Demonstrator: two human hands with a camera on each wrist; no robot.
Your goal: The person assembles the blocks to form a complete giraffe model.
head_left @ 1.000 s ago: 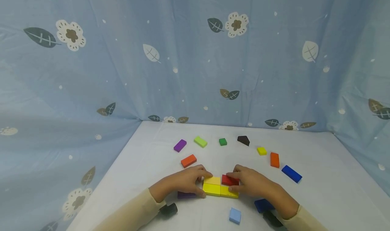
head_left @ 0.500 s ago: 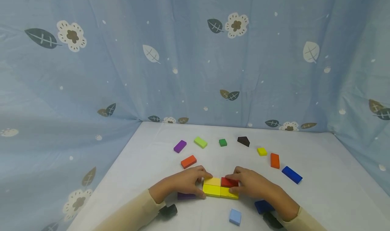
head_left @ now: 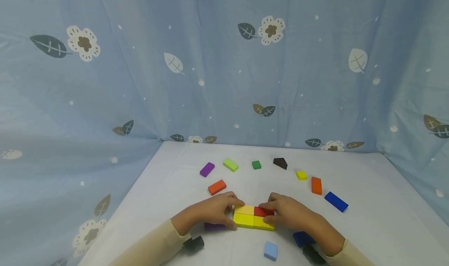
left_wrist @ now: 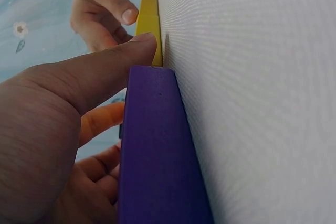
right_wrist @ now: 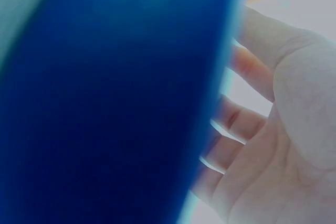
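Four blocks form a two-by-two group: a pale yellow block (head_left: 244,210) and a red block (head_left: 264,211) at the back, a left yellow block (head_left: 243,220) and a right yellow block (head_left: 260,222) in front. My left hand (head_left: 218,209) spans the left end, index finger at the pale yellow block, thumb by the left yellow block's corner. From the right, my right hand (head_left: 289,210) pinches the red block and right yellow block between index finger and thumb. A purple block (left_wrist: 157,150) lies close by the left thumb; a blurred blue block (right_wrist: 115,103) fills much of the right wrist view.
Behind the hands lie an orange block (head_left: 217,187), a violet block (head_left: 207,169), a lime block (head_left: 230,164), a green block (head_left: 256,164) and a black piece (head_left: 280,163). Farther right is a long blue block (head_left: 336,201). A light blue block (head_left: 271,250) sits in front.
The red block has slid toward the front and slightly left, against its neighbours, with my right index finger moving along. My left hand stays nearly still.
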